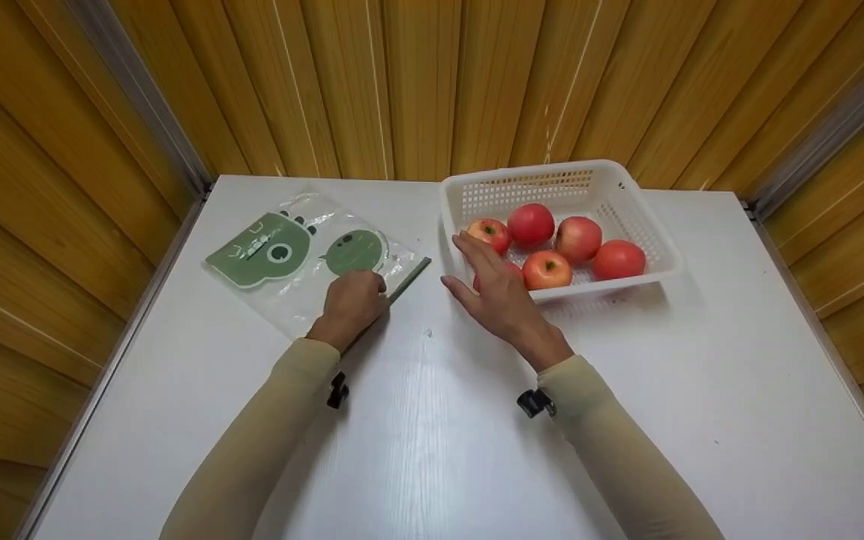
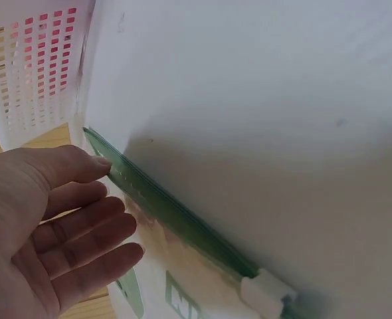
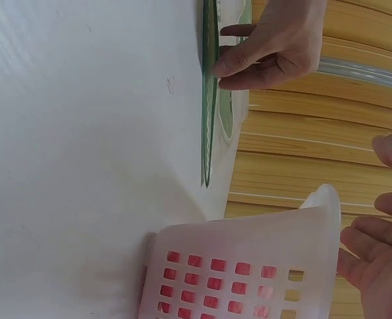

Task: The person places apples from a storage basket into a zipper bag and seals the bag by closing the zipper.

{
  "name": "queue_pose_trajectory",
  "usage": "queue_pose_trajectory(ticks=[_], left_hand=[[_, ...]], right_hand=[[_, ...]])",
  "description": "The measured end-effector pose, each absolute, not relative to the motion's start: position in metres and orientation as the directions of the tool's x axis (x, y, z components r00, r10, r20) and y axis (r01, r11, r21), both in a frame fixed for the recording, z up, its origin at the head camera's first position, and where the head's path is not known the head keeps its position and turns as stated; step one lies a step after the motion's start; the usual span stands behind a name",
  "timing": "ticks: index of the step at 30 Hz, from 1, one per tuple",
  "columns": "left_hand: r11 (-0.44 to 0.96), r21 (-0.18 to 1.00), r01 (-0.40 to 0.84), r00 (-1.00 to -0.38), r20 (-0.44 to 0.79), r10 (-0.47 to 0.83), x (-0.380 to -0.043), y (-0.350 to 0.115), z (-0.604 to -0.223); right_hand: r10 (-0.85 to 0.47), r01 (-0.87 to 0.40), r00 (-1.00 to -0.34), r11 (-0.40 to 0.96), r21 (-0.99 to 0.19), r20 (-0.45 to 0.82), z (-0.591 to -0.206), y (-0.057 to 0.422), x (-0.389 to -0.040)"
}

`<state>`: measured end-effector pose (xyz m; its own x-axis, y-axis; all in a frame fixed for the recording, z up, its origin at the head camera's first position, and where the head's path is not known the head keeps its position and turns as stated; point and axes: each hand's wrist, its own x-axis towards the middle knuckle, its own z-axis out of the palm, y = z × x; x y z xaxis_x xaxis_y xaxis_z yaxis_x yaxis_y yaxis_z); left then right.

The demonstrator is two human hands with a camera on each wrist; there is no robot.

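Note:
A clear zip bag (image 1: 304,247) with green cartoon prints lies flat on the table's left side, its green zip edge slanting toward the basket. My left hand (image 1: 355,301) pinches that edge between thumb and fingers. The two green strips gape apart slightly in the right wrist view, and a white slider (image 2: 268,292) sits on the edge in the left wrist view. My right hand (image 1: 498,296) reaches over the near left corner of a white basket (image 1: 604,287), fingers extended. Beneath it an apple (image 1: 513,274) is partly hidden. Several other red apples (image 1: 547,269) lie inside the basket.
The white table (image 1: 417,435) meets a wood-patterned wall (image 1: 417,90) behind the bag and basket. More such panels rise at both sides, with metal rails (image 1: 139,90) along the corners. The basket stands near the table's back edge, right of the bag.

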<state>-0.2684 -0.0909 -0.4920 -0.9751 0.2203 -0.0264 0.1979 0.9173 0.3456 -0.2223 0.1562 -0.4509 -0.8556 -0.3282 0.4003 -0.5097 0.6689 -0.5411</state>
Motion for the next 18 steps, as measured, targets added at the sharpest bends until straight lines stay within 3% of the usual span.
queue_pose_trajectory(ticks=[10, 18], left_hand=[[0.858, 0.483, 0.174, -0.981, 0.01, 0.193, -0.267, -0.098, -0.502], [0.783, 0.617, 0.075, -0.994, -0.018, 0.11, -0.268, -0.101, -0.506]], right_hand=[[-0.315, -0.483, -0.873, 0.666, -0.569, 0.373, -0.453, 0.156, -0.22], [-0.318, -0.493, -0.867, 0.657, -0.57, 0.383, -0.455, 0.155, -0.219]])
